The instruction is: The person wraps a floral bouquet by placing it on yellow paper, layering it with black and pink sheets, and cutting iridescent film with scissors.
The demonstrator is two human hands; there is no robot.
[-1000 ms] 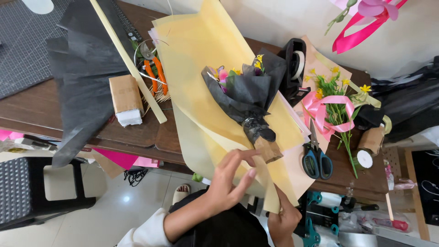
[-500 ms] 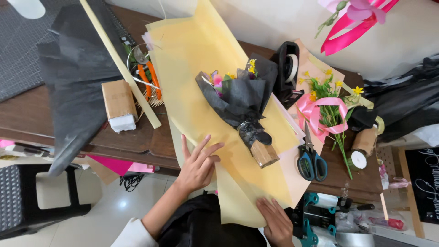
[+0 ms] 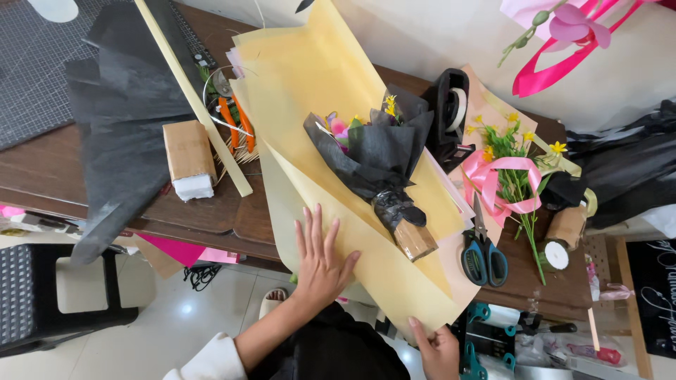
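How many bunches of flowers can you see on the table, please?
2. A black-wrapped bouquet lies on the yellow paper sheets, beyond the left hand; a pink-ribboned bunch lies right of it, behind the scissors. Others may be hidden.

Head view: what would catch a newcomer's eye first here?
The big yellow paper spread across the wooden table, with a small bouquet wrapped in black lying on it. The left hand presses flat on the paper's lower part, the right hand holds its bottom corner. Blue scissors lie just right.
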